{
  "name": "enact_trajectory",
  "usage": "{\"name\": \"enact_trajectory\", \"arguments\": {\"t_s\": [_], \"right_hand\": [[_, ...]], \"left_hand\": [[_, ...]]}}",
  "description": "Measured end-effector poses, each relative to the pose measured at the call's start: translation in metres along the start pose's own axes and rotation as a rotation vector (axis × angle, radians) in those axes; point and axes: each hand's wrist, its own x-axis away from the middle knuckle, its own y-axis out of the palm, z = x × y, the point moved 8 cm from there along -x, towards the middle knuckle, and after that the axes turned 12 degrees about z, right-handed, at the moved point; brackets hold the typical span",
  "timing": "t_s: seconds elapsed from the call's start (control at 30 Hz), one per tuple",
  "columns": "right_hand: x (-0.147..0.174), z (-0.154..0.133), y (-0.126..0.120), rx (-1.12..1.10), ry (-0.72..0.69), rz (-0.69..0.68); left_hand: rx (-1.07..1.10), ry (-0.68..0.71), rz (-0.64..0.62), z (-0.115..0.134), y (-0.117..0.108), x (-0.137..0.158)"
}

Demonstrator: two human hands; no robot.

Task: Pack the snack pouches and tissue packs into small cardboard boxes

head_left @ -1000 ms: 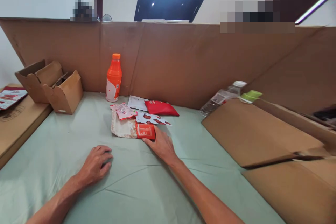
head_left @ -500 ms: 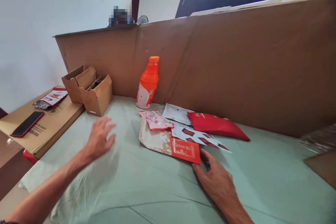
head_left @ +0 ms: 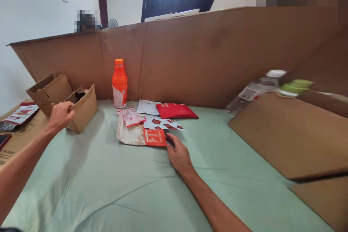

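Observation:
My left hand point(head_left: 62, 116) has its fingers curled over the near edge of a small open cardboard box point(head_left: 85, 110), which leans a little. At the right corner of a red and white pouch point(head_left: 131, 135), my right hand point(head_left: 179, 154) has its thumb and curled fingers closed about the edge; part of the grip is hidden. A pink packet point(head_left: 132, 116) and a white packet with dark red shapes point(head_left: 163, 123) lie partly over the pouch. Behind them are a white packet point(head_left: 148, 107) and a red packet point(head_left: 176, 110).
An orange bottle point(head_left: 119, 83) stands before the tall cardboard wall point(head_left: 190, 61). Another open box point(head_left: 49, 90) sits at the left, near a foil packet point(head_left: 20, 114) and a phone point(head_left: 4, 140). At right, a clear bottle point(head_left: 254, 90) and a green lid point(head_left: 297, 86) show behind cardboard point(head_left: 272, 134).
My view has turned to the right. My left hand has moved from open air onto the small box, which now sits tilted. My right hand stays at the pouch's corner.

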Motion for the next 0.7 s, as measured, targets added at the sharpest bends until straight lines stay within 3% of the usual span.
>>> {"name": "enact_trajectory", "arguments": {"t_s": [0.13, 0.23, 0.33, 0.53, 0.7], "right_hand": [[-0.003, -0.001, 0.001, -0.024, 0.025, -0.001], [-0.005, -0.003, 0.001, -0.034, 0.046, 0.007], [-0.005, -0.009, -0.001, -0.048, 0.058, 0.021], [-0.005, -0.03, -0.016, -0.103, 0.061, 0.087], [-0.003, -0.071, -0.07, -0.205, 0.035, 0.196]], "left_hand": [[0.096, 0.157, 0.041, 0.007, -0.049, 0.081], [0.307, 0.473, 0.065, 0.039, -0.088, 0.15], [0.353, 0.628, -0.002, 0.068, -0.108, 0.198], [0.452, 0.619, -0.098, 0.103, -0.101, 0.222], [0.418, 0.653, -0.08, 0.105, -0.095, 0.221]]}}
